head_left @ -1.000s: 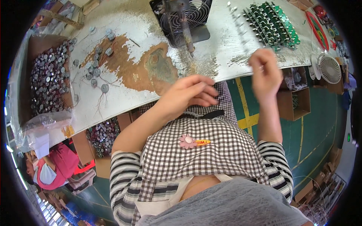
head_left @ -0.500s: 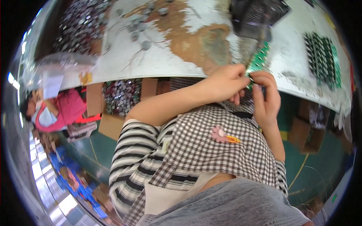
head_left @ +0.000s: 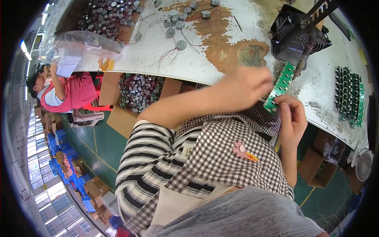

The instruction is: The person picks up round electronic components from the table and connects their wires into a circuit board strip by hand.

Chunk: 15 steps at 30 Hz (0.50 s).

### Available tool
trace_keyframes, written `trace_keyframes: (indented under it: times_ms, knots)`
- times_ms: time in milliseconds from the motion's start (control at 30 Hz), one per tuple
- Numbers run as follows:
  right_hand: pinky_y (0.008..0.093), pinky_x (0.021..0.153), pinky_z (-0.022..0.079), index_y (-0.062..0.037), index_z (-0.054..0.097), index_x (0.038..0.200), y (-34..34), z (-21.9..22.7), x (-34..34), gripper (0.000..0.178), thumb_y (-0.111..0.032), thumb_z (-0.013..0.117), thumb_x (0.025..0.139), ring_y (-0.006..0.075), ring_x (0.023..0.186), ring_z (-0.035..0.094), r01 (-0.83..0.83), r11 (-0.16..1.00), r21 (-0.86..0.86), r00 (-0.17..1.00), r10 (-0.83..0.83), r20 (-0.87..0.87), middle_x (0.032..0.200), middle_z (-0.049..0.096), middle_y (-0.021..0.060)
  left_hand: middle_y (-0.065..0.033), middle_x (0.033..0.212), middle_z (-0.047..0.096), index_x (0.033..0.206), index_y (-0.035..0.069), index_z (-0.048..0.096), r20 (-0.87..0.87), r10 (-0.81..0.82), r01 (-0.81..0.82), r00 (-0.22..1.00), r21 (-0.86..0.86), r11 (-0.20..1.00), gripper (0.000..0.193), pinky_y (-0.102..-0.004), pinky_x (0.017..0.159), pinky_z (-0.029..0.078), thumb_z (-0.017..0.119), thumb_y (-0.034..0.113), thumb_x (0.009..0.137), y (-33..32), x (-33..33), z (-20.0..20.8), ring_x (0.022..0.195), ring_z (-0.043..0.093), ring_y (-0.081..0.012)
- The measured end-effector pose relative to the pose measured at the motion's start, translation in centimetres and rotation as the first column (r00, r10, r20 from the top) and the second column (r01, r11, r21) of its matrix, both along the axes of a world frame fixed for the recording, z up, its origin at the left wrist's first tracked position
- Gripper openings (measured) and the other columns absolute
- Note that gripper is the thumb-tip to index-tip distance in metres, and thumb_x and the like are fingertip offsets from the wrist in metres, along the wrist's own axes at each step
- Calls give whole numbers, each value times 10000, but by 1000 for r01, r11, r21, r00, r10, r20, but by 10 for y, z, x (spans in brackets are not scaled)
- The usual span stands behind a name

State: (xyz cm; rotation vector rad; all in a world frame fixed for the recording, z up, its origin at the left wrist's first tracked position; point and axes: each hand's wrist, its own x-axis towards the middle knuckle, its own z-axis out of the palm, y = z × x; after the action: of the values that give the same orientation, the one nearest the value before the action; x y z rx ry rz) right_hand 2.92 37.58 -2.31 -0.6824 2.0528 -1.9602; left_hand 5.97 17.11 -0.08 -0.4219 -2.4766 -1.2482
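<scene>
A narrow green circuit board strip (head_left: pixel 282 82) slants over the table's near edge. Its lower end meets the bent index finger and thumb of my right hand (head_left: pixel 294 118), which pinch at its edge. Left of the strip is my left hand (head_left: pixel 250 87), blurred, its fingers curled together; whatever they hold is hidden. Beside the strip's upper end, a soldering iron (head_left: pixel 304 59) points down from a black slotted bracket (head_left: pixel 312 23). Behind it stands a black square fan (head_left: pixel 282 29).
Stacked green boards (head_left: pixel 349 96) lie at the right. Small round motors (head_left: pixel 181 44) with thin wires lie across the table (head_left: pixel 158 65); more fill a box (head_left: pixel 141 93) below. A seated person in pink (head_left: pixel 73 96) is at the left. Another open carton (head_left: pixel 318 170) stands lower right.
My left hand has drawn away from the right fingers, up and left of the strip's lower end. More of the strip shows now. The whole view has shifted.
</scene>
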Motion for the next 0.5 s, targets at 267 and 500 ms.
trace_keyframes:
  times_ms: [267, 500]
  knots:
    - [216, 737, 434, 27, 552, 954, 16, -13, -15, 77, -40, 514, 945, 90, 816, 541, 265, 963, -52, 953, -269, -141, 996, 636, 102, -141, 875, 616, 1128, 55, 630, -158, 491, -430, 857, -744, 511, 323, -350, 686, 476, 525, 2, 828, -106, -52, 47, 755, 589, -267]
    - [253, 638, 473, 20, 568, 922, 3, 0, -28, 56, -22, 584, 888, 132, 720, 574, 298, 918, 261, 878, -156, -453, 878, 613, 91, -188, 907, 592, 1072, 102, 657, -47, 95, -101, 994, -696, 711, 322, -421, 746, 460, 521, 16, 794, -162, -93, 15, 853, 571, -348]
